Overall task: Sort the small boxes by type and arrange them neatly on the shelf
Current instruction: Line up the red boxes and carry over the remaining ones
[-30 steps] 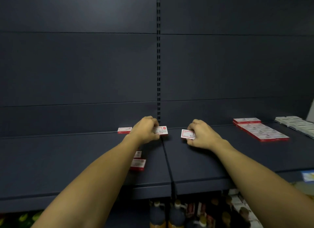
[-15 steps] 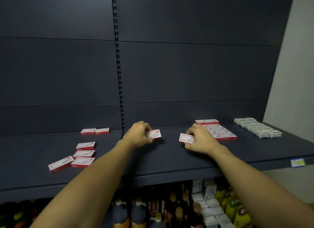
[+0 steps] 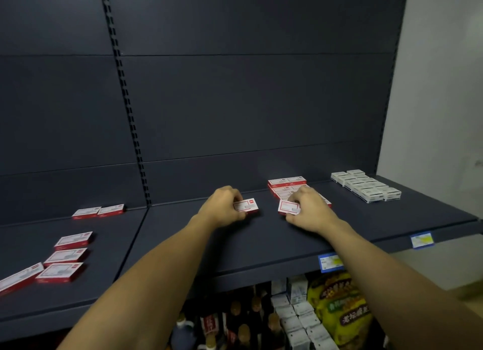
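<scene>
**On the dark shelf: both hands holding red-and-white boxes, mid-shelf**

On the dark shelf (image 3: 261, 245), right bay, both arms reach in from below.

- Left hand (image 3: 222, 206): fingers curled round one red-and-white box (image 3: 247, 206), gripped at its left end. Box lies roughly flat, label up, at or just above the shelf surface; can't tell if it touches.
- Right hand (image 3: 308, 208): fingers curled over a second red-and-white box (image 3: 287, 208), pinched at its right side. Box tilted a little, label facing camera. Contact with the shelf not clear either.
- The two held boxes sit near each other, small gap between, not touching.

Rest of the stock:
- Sorted red row (image 3: 286, 183) just behind the right hand, running from the back panel forward; the hand hides its front part.
- White boxes (image 3: 366, 186) in a tidy block further right, near the shelf's right end, well apart from the red row.
- Left bay: two red boxes (image 3: 98, 211) side by side against the back panel; four loose red boxes (image 3: 62, 258) nearer the front edge, at mixed angles, the leftmost cut by the frame edge.

Other:
- Price tags (image 3: 421, 240) on the front lip of the shelf, blue with yellow.
- Lower level: dark bottles (image 3: 235, 321), small white packs (image 3: 295, 318), a yellow bag (image 3: 337, 305). Print unreadable.
- Pale wall (image 3: 444, 88) at right.
</scene>
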Tool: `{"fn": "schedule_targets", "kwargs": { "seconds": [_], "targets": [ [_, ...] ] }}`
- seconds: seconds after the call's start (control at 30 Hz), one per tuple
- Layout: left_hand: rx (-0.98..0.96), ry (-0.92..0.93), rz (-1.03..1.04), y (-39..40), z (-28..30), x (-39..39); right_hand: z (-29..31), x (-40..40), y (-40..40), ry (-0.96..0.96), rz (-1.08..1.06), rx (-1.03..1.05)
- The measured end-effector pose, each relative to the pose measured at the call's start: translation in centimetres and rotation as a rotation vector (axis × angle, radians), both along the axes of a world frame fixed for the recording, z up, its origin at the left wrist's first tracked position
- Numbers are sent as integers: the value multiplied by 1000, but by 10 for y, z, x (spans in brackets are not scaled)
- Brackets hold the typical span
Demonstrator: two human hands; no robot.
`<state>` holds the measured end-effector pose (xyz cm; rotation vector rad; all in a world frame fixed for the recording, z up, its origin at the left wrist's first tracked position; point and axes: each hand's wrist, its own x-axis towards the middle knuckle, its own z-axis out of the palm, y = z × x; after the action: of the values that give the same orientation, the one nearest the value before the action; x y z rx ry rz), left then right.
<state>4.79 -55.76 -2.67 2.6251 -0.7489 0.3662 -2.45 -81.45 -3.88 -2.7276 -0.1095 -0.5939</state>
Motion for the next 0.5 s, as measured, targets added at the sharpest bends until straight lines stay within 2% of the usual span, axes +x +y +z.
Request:
{"fn": "schedule_targets", "kwargs": {
  "seconds": [0.23, 0.5],
  "targets": [
    [3, 3, -5, -52, -1, 46, -2, 39, -33, 33, -9, -13],
    [-35, -3, -34, -89, 5, 99, 25, 93, -64, -4, -18, -76]
  ]
}}
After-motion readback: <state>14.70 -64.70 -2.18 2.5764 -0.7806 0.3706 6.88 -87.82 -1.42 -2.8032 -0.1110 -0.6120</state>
